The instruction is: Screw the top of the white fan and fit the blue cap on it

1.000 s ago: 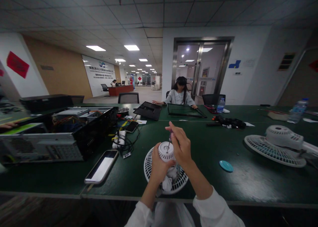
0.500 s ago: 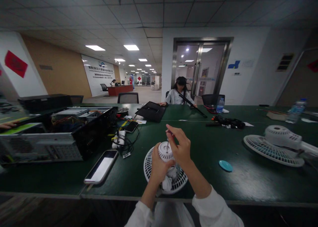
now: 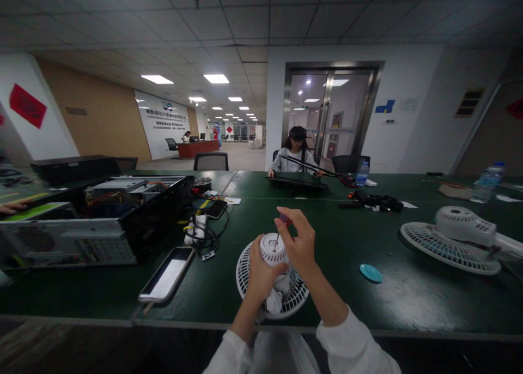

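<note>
A white fan (image 3: pixel 244 270) lies grille-down at the table's front edge, its rounded motor housing (image 3: pixel 269 245) facing up. My left hand (image 3: pixel 261 273) is wrapped round the side of that housing. Above it, my right hand (image 3: pixel 300 237) pinches a screwdriver (image 3: pixel 283 219) by its reddish handle. The thin shaft slants down to the middle of the housing top; whether its tip sits in a screw is too small to tell. A bunched white piece (image 3: pixel 274 302) lies on the grille below my left wrist.
An opened computer case (image 3: pixel 159 216) and a phone (image 3: pixel 167 275) lie to the left, with cables (image 3: pixel 210 235) beyond. Rightward are a blue disc (image 3: pixel 371 273) and another white fan (image 3: pixel 449 243). Across the table, a person (image 3: pixel 296 150) handles a dark panel (image 3: pixel 298 183).
My right hand has shifted slightly and the screwdriver handle tilts a little to the right. My left hand stays put. The person opposite has moved the dark panel rightward, in front of them.
</note>
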Demonstrator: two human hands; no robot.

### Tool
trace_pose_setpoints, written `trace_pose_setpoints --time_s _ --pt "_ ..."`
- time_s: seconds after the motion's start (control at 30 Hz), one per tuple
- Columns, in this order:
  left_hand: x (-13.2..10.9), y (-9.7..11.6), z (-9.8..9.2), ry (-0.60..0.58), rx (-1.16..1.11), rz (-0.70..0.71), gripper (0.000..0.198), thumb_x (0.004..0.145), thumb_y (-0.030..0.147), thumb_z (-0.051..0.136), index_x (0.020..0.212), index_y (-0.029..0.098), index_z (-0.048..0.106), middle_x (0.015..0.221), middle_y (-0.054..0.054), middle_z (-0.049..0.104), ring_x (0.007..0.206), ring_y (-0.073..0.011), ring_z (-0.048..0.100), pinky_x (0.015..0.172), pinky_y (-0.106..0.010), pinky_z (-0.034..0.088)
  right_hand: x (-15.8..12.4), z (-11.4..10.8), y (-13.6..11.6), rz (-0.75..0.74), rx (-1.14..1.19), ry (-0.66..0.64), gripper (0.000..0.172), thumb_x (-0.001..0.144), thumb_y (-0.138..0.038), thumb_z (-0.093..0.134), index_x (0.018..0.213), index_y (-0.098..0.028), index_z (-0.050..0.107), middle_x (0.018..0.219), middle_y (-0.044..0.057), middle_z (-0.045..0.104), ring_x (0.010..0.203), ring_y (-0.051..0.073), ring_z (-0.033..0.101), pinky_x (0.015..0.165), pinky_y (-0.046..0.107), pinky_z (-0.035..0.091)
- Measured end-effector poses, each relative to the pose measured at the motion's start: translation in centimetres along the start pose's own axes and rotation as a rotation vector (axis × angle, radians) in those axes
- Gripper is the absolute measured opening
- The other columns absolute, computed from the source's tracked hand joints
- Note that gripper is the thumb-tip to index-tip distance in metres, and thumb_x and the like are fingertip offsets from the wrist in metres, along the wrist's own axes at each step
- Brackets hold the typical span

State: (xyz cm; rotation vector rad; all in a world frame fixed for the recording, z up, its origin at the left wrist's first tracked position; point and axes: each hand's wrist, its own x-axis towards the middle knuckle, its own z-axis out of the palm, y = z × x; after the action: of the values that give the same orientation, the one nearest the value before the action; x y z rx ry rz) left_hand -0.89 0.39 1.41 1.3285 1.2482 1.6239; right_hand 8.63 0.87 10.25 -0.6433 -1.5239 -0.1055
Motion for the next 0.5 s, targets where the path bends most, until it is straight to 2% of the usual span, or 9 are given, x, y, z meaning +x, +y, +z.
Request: trace_pose_setpoints --time_s 0.1,0.17,0.3,0.43,0.5 --pt "0.0 0.07 -0.02 0.002 0.018 -0.004 0.074 0.046 0.007 0.072 0.113 0.023 0.046 0.113 -0.003 0.055 0.111 -0.0241 0.052 0.102 -0.042 0.034 -0.06 -0.08 0.04 0.023 0.049 -0.054 0.025 0.089 -0.019 0.048 0.11 -0.023 0.062 0.099 0.006 0.068 0.088 0.016 0.063 0.073 0.03 0.052" --pt "0.02 0.06 -0.04 -0.001 0.032 -0.008 0.074 0.046 0.006 0.071 0.113 0.023 0.045 0.114 -0.003 0.055 0.111 -0.024 0.051 0.103 -0.042 0.033 -0.04 -0.11 0.05 0.022 0.061 -0.069 0.026 0.089 -0.018 0.048 0.111 -0.023 0.062 0.098 0.005 0.068 0.086 0.015 0.064 0.074 0.03 0.052" --pt "0.08 -0.11 -0.06 -0.009 0.036 0.004 0.075 0.046 0.008 0.072 0.114 0.023 0.045 0.113 -0.002 0.055 0.111 -0.024 0.052 0.101 -0.041 0.035 0.11 -0.15 0.05 -0.005 0.02 -0.012 0.018 0.085 -0.02 0.057 0.1 -0.022 0.066 0.085 0.004 0.066 0.074 0.015 0.061 0.067 0.028 0.051" --pt "0.14 -0.34 -0.06 -0.008 0.038 0.004 0.075 0.045 0.008 0.072 0.114 0.022 0.045 0.113 -0.003 0.055 0.11 -0.024 0.052 0.1 -0.041 0.037 0.15 -0.29 -0.02 -0.003 0.049 -0.065 0.027 0.089 -0.018 0.048 0.112 -0.023 0.062 0.098 0.006 0.067 0.088 0.016 0.062 0.077 0.031 0.052" --pt "0.16 -0.41 -0.05 -0.011 0.038 0.001 0.076 0.045 0.008 0.072 0.114 0.023 0.045 0.113 -0.003 0.055 0.11 -0.024 0.052 0.099 -0.041 0.037 0.18 -0.38 -0.14 -0.015 0.048 -0.08 0.029 0.089 -0.016 0.047 0.112 -0.024 0.061 0.097 0.005 0.068 0.088 0.016 0.063 0.078 0.031 0.052"
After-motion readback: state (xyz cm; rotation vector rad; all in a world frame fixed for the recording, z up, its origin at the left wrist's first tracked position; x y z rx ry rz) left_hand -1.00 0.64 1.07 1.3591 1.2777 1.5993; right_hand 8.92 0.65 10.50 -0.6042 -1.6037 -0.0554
